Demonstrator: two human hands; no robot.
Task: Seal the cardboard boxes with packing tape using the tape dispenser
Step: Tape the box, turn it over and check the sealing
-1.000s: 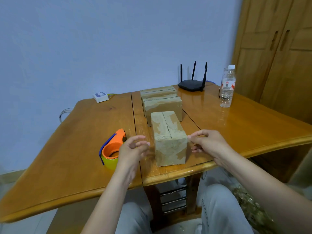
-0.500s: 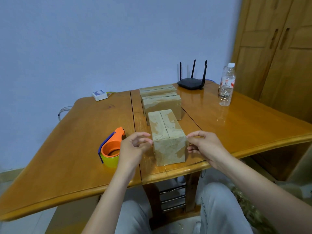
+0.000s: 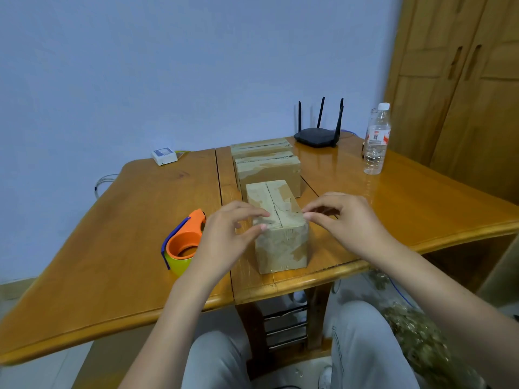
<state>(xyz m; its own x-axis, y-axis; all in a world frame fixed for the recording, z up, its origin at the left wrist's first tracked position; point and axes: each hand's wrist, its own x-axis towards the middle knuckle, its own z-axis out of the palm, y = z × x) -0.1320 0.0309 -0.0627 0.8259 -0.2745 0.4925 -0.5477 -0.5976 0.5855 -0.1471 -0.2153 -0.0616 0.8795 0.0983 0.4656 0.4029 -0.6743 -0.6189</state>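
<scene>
Box (image 3: 276,220): seam runs away from person; left hand (image 3: 224,237) presses near flap, right hand (image 3: 345,217) touches its edge, dispenser (image 3: 184,242) leftward.

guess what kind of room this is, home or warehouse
Most likely a room in a home, not a warehouse. A wooden table stands against a plain wall, with a router and a water bottle on it, and a wooden wardrobe stands beside it.

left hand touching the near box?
Touching. The head view shows the left hand's fingers resting on the near box's top edge, no gap.
</scene>
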